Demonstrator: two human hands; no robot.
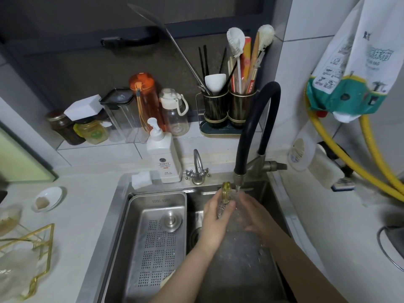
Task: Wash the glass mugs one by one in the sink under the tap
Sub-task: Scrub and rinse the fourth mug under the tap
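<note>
Steel sink below, I cup one glass mug under the tap, left hand and right hand wrapped around it, rinsing; next I should turn it.

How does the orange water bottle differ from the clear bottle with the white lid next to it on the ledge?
The orange translucent water bottle is taller and tinted; the clear plastic bottle with the white lid is shorter and colourless. The orange bottle has a hanging strap, while the clear one has a white loop handle at its side. Both stand upright on the tiled ledge behind the white pump soap bottle.
</note>
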